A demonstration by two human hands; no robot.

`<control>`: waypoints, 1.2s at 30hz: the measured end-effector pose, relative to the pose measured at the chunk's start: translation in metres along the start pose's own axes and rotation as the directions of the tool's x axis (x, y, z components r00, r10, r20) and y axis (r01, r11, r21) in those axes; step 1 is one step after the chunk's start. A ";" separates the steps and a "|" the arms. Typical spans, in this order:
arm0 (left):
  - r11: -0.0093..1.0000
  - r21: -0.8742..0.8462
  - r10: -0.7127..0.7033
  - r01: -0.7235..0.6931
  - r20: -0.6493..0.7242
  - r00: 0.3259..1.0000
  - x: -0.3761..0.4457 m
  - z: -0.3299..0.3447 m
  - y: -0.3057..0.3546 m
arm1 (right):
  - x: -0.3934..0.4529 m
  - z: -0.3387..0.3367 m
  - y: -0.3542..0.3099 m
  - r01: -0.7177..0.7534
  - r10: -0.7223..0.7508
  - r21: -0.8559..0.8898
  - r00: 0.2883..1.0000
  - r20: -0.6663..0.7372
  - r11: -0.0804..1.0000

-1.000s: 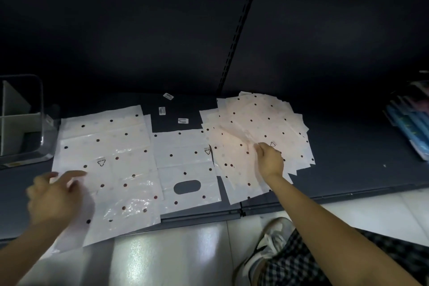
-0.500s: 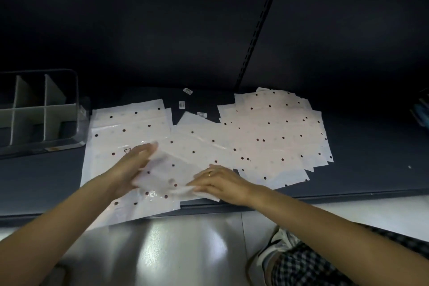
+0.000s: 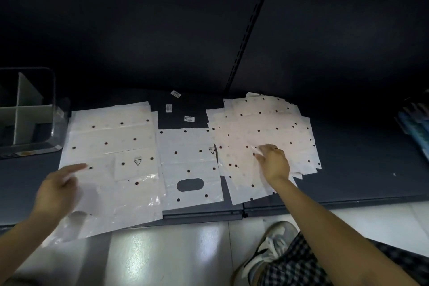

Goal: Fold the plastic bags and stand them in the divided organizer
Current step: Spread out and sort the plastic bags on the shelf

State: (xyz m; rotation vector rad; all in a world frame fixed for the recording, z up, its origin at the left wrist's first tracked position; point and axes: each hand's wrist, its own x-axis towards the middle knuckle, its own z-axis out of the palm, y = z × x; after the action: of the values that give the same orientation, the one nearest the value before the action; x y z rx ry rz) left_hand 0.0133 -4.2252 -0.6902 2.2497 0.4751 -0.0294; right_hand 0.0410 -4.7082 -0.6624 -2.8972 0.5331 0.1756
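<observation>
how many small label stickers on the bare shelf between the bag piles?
3, all on the dark shelf behind the middle bag: rear sticker, middle sticker, front sticker nearest that bag. More may lie hidden under the bags.

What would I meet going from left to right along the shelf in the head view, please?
Divided organizer → left stack of dotted bags → single bag with the handle cutout → fanned pile of bags → blue packets at the right edge.

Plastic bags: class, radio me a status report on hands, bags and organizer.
Left hand open over left bag pile. Right hand fingering fanned pile. One bag flat between piles. Organizer holds no bags in view; nothing blocking.
</observation>
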 end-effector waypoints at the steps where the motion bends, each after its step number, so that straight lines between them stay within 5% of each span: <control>1: 0.999 0.043 -0.018 0.017 0.011 1.000 0.001 -0.002 -0.006 | 0.001 0.000 0.000 -0.001 0.001 -0.005 0.999 -0.055 1.000; 7: 0.978 0.208 -0.032 0.032 -0.001 0.999 -0.009 -0.003 0.014 | -0.001 -0.008 -0.016 0.015 0.006 0.153 0.991 -0.131 0.988; 10: 0.925 0.352 0.198 -0.145 -0.118 0.973 -0.024 0.001 0.042 | -0.011 -0.013 -0.041 0.107 -0.067 0.242 0.984 -0.167 0.964; 13: 0.849 0.386 0.426 -0.361 -0.093 0.900 -0.038 0.010 0.075 | -0.030 -0.014 -0.082 0.229 -0.175 0.364 0.969 -0.176 0.903; 16: 0.817 0.366 0.489 -0.445 -0.032 0.872 -0.047 0.019 0.097 | -0.057 -0.009 -0.132 0.287 -0.241 0.545 0.958 -0.156 0.787; 18: 0.935 0.099 0.333 -0.342 0.094 0.938 -0.052 0.024 0.106 | -0.077 -0.003 -0.164 0.293 -0.292 0.648 0.950 -0.112 0.703; 19: 0.977 -0.141 0.188 -0.162 0.196 0.962 -0.053 0.024 0.113 | -0.087 0.000 -0.180 0.293 -0.327 0.690 0.941 -0.086 0.662; 21: 0.840 -0.489 -0.041 0.234 0.373 0.927 -0.050 0.023 0.124 | -0.103 0.008 -0.204 0.294 -0.424 0.741 0.906 -0.015 0.603; 23: 0.766 -0.535 -0.167 0.357 0.371 0.914 -0.040 0.023 0.121 | -0.112 0.015 -0.215 0.335 -0.550 0.725 0.832 0.072 0.602; 25: 0.848 -0.419 -0.235 0.325 0.252 0.939 -0.030 0.019 0.111 | -0.110 0.022 -0.208 0.379 -0.593 0.665 0.796 0.121 0.644; 28: 0.955 -0.104 -0.268 0.276 0.090 0.959 -0.010 0.008 0.081 | -0.087 0.022 -0.169 0.319 -0.460 0.607 0.884 0.088 0.728; 33: 0.931 0.290 -0.234 0.222 0.008 0.972 0.014 -0.018 0.035 | -0.023 0.012 -0.076 0.117 -0.122 0.421 0.992 -0.014 0.900; 36: 0.926 0.352 -0.080 0.135 -0.166 0.983 0.013 -0.015 0.024 | 0.011 0.004 -0.040 0.034 -0.019 0.254 0.998 -0.061 0.967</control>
State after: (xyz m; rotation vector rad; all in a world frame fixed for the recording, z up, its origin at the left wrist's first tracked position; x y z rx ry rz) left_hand 0.0321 -4.2243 -0.6652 2.5972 0.7246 -0.0057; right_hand 0.0654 -4.6740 -0.6615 -2.6633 0.4869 0.0172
